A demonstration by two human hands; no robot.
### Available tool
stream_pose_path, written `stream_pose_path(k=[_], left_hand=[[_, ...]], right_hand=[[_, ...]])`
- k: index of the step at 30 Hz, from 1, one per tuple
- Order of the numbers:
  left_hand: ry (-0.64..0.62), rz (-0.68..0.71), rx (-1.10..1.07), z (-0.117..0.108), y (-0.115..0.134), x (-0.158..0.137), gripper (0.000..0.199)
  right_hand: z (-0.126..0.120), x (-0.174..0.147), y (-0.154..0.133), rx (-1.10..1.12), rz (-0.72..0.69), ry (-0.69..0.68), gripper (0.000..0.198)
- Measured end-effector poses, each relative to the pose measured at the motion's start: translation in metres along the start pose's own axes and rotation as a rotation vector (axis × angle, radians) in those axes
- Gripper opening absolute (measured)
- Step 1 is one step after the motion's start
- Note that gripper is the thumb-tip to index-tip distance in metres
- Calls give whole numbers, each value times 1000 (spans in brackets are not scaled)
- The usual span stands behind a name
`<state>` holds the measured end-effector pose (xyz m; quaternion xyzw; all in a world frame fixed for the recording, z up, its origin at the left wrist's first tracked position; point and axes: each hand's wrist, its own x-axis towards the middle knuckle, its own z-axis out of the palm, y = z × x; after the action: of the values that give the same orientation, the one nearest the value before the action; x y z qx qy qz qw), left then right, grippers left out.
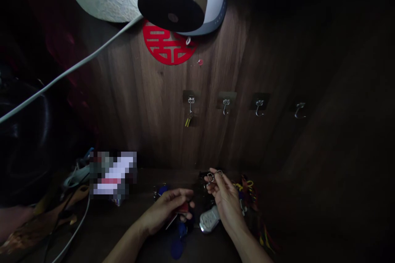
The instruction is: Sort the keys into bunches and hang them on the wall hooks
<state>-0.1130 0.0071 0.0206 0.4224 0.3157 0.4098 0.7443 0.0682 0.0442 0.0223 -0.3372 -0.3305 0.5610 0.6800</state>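
My right hand pinches a metal key ring clasp between thumb and fingers. A silver remote key fob with several buttons shows just beside that hand's palm; whether it hangs from the clasp I cannot tell. To the left, my left hand is closed on a small red flat object, partly hidden by the fingers. Blue tags show beneath the left hand, and another blue piece lies behind it. Colourful braided cords are right of my right hand.
On the upright wooden board, several metal hooks form a row; a small yellow key hangs from the leftmost. Above are a red paper-cut, a round lamp-like device and a white cable. Blurred-out items stand left.
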Motion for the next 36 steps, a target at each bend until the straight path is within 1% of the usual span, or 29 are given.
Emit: stream_pose_path(k=[4,6,8,10,13,16,19,21,23,27,31,34,36], left_hand=[[4,-24,-36,-3,2,-1,45],[-10,-30,-23,-3,3,-2,40],[-18,1,5,-2,5,-3,31],[-9,44,27,-2,6,-3,31],[35,96,52,-2,5,-2,35],[125,149,101,-5,5,1,33],[232,224,195,-6,7,1,33],[310,289,277,-6,11,1,31],[356,329,330,-6,13,1,30],[364,353,347,-6,14,2,30],[396,374,354,-6,13,2,25],[382,403,295,-8,13,1,23],[343,418,195,-9,14,0,26]], right_hand=[[7,5,-13,0,-21,0,38],[12,8,-21,-5,-53,-6,36],[18,11,-29,-25,-83,-27,37],[23,13,-35,-56,-96,-59,38],[29,17,-41,-75,-104,-75,41],[32,19,-43,-65,-108,-60,42],[30,19,-39,-86,-103,-52,40],[26,18,-32,-130,-97,-52,39],[21,17,-22,-181,-84,-58,39],[13,13,-2,-231,-56,-82,41],[10,8,8,-238,-27,-124,41],[9,8,8,-191,-29,-141,40],[7,11,5,-143,-46,-115,38]])
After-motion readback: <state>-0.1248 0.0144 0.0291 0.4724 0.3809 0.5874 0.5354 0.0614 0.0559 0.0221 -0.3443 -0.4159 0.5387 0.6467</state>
